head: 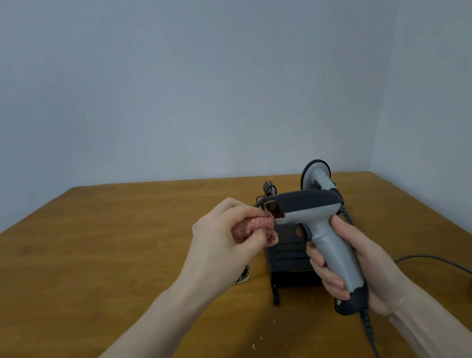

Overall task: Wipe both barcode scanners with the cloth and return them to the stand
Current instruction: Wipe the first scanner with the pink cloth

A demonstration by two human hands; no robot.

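Cloth, bunched in left hand, touches the window of the scanner gripped upright by right hand, near the stand; best wipe gently, handle held steady.

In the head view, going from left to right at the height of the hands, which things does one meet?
Left hand → pink cloth → held barcode scanner → right hand → loose cable on the wooden table.

Soft, even, dim light (no glare); wide-angle bending and blur toward edges.
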